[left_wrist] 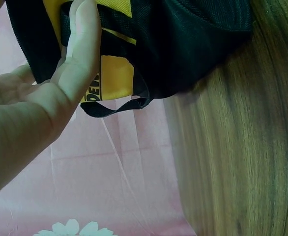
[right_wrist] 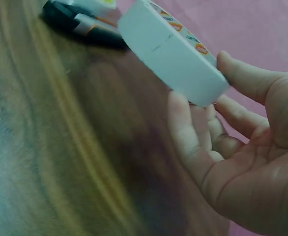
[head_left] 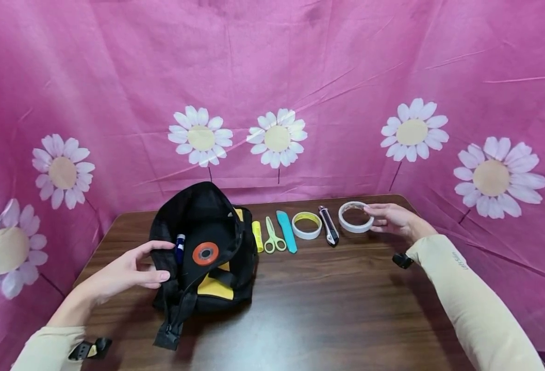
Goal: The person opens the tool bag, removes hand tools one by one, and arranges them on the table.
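My left hand [head_left: 124, 273] holds the rim of an open black and yellow tool bag [head_left: 249, 268]; in the left wrist view its fingers lie along the bag's outer side [left_wrist: 117, 76]. Inside sit an orange roll [head_left: 199, 261] with a grey centre and a small dark blue object with a white end [head_left: 179, 250], partly hidden. At the right, my right hand [head_left: 397, 221] pinches the edge of a white roll of tape [head_left: 343, 222]. In the right wrist view that tape roll [right_wrist: 176, 64] is tilted between thumb and fingers.
Along the table's [head_left: 328, 309] back lie a yellow highlighter [head_left: 257, 237], light green scissors [head_left: 270, 234], a teal cutter-like tool [head_left: 286, 232], another tape roll [head_left: 307, 235] and a black utility knife [head_left: 329, 226]. A pink flowered cloth [head_left: 337, 77] hangs behind.
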The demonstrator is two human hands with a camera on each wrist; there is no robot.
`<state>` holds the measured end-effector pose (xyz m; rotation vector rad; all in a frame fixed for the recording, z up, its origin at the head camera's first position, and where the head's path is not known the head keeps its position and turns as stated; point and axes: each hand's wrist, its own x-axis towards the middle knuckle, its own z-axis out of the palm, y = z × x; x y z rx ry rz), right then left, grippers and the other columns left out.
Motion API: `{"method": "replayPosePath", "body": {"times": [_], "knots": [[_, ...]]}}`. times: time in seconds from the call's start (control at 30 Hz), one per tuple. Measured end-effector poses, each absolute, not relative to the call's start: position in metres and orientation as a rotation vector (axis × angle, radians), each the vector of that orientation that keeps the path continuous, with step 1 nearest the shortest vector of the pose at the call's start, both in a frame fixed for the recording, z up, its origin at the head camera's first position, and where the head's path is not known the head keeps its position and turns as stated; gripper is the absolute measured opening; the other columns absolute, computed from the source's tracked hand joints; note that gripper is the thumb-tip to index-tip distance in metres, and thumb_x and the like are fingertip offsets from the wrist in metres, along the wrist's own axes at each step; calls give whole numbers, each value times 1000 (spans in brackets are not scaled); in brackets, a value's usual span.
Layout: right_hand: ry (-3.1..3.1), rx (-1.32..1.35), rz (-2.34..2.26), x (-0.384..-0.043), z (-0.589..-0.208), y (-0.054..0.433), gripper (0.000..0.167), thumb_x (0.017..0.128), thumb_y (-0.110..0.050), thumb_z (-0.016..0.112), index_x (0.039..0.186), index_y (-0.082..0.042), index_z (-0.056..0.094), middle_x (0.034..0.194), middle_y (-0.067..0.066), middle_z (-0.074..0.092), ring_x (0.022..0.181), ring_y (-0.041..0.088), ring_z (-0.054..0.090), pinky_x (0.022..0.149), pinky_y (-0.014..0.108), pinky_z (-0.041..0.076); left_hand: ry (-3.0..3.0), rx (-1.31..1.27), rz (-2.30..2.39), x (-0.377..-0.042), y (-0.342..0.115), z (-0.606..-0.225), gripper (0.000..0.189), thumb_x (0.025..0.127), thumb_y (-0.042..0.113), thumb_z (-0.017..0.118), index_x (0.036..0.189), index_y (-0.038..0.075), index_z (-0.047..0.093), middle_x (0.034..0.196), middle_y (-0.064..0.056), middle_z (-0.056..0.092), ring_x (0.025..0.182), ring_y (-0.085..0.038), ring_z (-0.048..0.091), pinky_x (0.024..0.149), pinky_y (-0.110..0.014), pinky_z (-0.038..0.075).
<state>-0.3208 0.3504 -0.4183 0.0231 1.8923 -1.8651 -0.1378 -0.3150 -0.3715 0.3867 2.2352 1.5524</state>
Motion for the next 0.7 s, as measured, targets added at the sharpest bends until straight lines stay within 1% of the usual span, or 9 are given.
{"method": "replayPosePath", "body": {"times": [0.1,0.17,0.23,0.37,0.43,0.57,0.7], "knots": [[1893,34,-1923,-322,-429,349,31,106,-17,56,134,-5,53,102,-5,68,94,13,68,90,36,56,2238,391,1566,-136,-315,-372,58,96,8,69,147,13,41,118,-22,63,104,-30,69,86,-42,58],[1876,31,-1969,-325,-435,347,25,106,-16,56,129,-7,55,101,-4,69,91,13,69,88,34,57,2238,405,1571,-135,-316,-372,57,97,8,68,146,14,42,117,-22,64,103,-29,69,86,-43,58],[1898,31,-1985,-329,-442,346,26,105,-16,58,129,-7,55,101,-4,70,90,13,70,86,33,57,2242,400,1576,-135,-317,-372,56,96,7,68,145,15,43,117,-22,64,102,-29,69,85,-44,58],[2054,43,-1912,-332,-455,345,55,103,-22,62,146,5,39,101,-5,70,84,9,69,82,32,59,2248,398,1567,-135,-319,-371,56,97,8,68,146,14,42,120,-23,62,102,-30,69,85,-44,58],[2116,69,-1879,-331,-461,345,64,102,-25,64,149,10,35,100,-5,70,82,8,68,80,31,59,2252,389,1556,-136,-318,-370,57,97,9,69,147,14,42,121,-23,61,103,-30,69,86,-43,58],[2151,101,-1880,-328,-470,346,64,101,-28,65,146,10,40,97,-5,69,82,6,66,80,29,59,2270,391,1516,-137,-318,-368,58,97,10,69,147,13,41,118,-23,63,101,-31,69,85,-41,58],[2143,87,-1905,-327,-473,345,64,101,-29,65,146,10,41,100,-6,69,85,5,65,82,29,58,2284,392,1476,-138,-320,-365,57,97,11,68,147,16,41,109,-22,66,96,-31,70,82,-39,57]]}}
